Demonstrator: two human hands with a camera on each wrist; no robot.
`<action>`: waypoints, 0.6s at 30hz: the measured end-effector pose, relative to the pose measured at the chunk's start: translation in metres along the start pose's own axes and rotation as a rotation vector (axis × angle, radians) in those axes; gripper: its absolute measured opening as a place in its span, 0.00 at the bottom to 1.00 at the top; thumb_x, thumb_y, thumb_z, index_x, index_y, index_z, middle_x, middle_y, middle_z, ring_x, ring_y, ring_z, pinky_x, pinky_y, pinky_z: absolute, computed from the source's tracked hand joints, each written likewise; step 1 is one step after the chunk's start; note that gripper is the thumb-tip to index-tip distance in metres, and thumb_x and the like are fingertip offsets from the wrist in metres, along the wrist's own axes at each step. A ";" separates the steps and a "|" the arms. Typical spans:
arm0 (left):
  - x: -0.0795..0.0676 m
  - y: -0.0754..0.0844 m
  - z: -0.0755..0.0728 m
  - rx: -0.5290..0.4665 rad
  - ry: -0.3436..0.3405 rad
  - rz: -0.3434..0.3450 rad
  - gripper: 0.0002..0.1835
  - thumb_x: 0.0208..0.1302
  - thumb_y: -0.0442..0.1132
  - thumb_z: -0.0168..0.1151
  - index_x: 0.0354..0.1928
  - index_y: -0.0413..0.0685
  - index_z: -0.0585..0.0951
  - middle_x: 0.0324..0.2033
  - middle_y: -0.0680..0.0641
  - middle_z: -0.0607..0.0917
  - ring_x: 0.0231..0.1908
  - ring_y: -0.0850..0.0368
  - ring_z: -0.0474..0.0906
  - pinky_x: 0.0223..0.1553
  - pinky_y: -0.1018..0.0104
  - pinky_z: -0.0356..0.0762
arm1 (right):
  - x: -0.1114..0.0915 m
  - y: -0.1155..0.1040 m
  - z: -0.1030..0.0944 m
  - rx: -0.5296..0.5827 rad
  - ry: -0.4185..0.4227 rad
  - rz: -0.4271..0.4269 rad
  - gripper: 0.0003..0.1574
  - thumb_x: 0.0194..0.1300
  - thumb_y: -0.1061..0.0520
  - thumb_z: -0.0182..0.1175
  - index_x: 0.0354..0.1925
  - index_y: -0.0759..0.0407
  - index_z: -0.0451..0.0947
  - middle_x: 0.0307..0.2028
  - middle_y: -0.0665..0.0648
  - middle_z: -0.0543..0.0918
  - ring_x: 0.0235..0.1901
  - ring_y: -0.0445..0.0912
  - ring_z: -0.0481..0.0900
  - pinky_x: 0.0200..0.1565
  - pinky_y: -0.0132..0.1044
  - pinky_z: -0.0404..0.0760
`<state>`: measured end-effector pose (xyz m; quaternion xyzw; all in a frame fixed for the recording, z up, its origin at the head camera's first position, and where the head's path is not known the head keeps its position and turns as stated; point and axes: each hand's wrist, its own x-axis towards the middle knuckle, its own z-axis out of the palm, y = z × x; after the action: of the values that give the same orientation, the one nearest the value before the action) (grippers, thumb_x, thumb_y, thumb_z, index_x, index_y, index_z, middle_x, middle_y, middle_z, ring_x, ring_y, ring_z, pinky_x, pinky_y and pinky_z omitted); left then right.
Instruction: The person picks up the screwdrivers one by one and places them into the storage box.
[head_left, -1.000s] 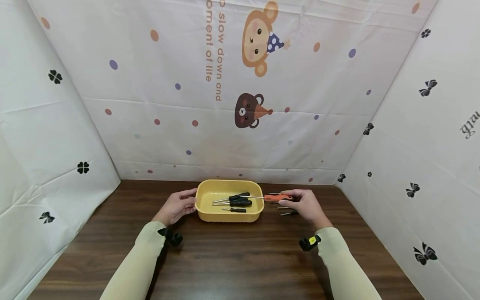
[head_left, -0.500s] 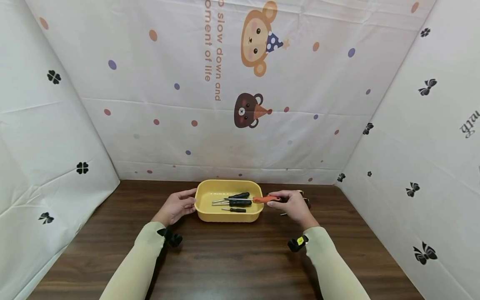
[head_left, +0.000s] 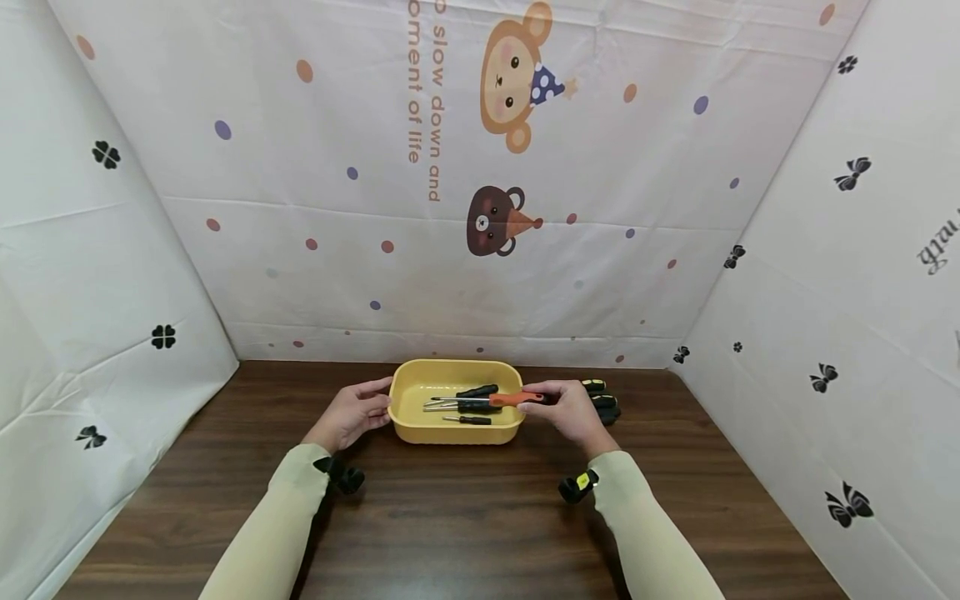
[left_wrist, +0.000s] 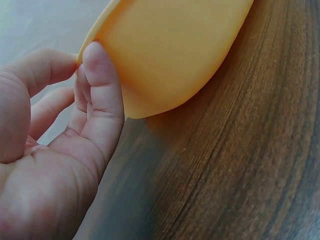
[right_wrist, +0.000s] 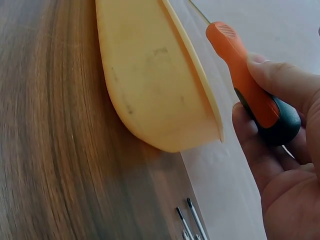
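My right hand (head_left: 568,410) holds a screwdriver (head_left: 510,400) by its orange-and-black handle, between thumb and fingers. Its shaft points left over the yellow plastic bin (head_left: 457,435), and the handle crosses the bin's right rim in the head view. Close up in the right wrist view, the orange part of the handle (right_wrist: 245,75) shows beside the bin's end. Several black-handled screwdrivers lie in the bin, among them a small screwdriver (head_left: 474,420) at the front. At the bin's left end, my left hand (head_left: 352,415) touches the rim and outer wall with its fingertips (left_wrist: 97,57).
More screwdrivers with black-and-yellow handles (head_left: 603,402) lie on the brown wooden table (head_left: 465,517), just right of my right hand. Their metal shafts (right_wrist: 192,217) show in the right wrist view. A patterned white cloth (head_left: 300,275) rises behind the table and along both sides.
My right hand has moved left with the screwdriver, bringing its shaft and part of the handle over the bin. The screwdriver handles on the table have come into sight. My left hand has stayed put.
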<state>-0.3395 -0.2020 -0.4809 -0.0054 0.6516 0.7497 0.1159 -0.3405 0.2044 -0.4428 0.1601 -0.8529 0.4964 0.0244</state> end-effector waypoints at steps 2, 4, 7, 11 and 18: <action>0.000 0.000 0.000 -0.001 0.000 -0.002 0.32 0.74 0.29 0.58 0.77 0.41 0.64 0.41 0.44 0.89 0.29 0.60 0.83 0.36 0.69 0.86 | 0.001 -0.001 0.003 0.008 -0.008 -0.003 0.23 0.55 0.50 0.79 0.50 0.52 0.90 0.46 0.54 0.90 0.41 0.46 0.82 0.40 0.33 0.84; 0.000 0.000 0.000 -0.005 0.001 -0.006 0.32 0.74 0.29 0.58 0.77 0.41 0.64 0.40 0.44 0.89 0.29 0.60 0.83 0.36 0.69 0.86 | 0.002 -0.001 0.007 0.018 -0.012 0.005 0.25 0.55 0.49 0.79 0.51 0.54 0.89 0.47 0.54 0.90 0.41 0.45 0.82 0.40 0.33 0.84; -0.001 0.000 0.000 -0.008 -0.001 -0.009 0.32 0.74 0.29 0.57 0.77 0.41 0.64 0.40 0.44 0.89 0.29 0.60 0.83 0.36 0.69 0.86 | 0.003 -0.003 0.011 0.016 -0.012 0.005 0.27 0.54 0.48 0.79 0.52 0.56 0.89 0.48 0.55 0.89 0.42 0.46 0.81 0.39 0.34 0.83; -0.001 -0.001 0.000 -0.013 -0.002 -0.003 0.32 0.73 0.29 0.58 0.77 0.41 0.64 0.40 0.44 0.89 0.29 0.60 0.83 0.36 0.69 0.86 | 0.005 -0.007 0.015 -0.004 -0.004 -0.013 0.29 0.52 0.45 0.80 0.51 0.56 0.89 0.49 0.55 0.90 0.44 0.47 0.81 0.40 0.34 0.82; 0.002 -0.002 0.000 -0.012 0.015 -0.009 0.31 0.74 0.29 0.58 0.76 0.42 0.66 0.42 0.42 0.89 0.30 0.59 0.84 0.36 0.68 0.87 | 0.007 -0.012 0.022 -0.069 0.002 -0.034 0.26 0.52 0.43 0.80 0.49 0.50 0.91 0.49 0.53 0.90 0.46 0.46 0.83 0.43 0.35 0.82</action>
<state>-0.3409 -0.2012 -0.4827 -0.0149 0.6480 0.7529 0.1144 -0.3404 0.1783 -0.4422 0.1731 -0.8666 0.4664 0.0391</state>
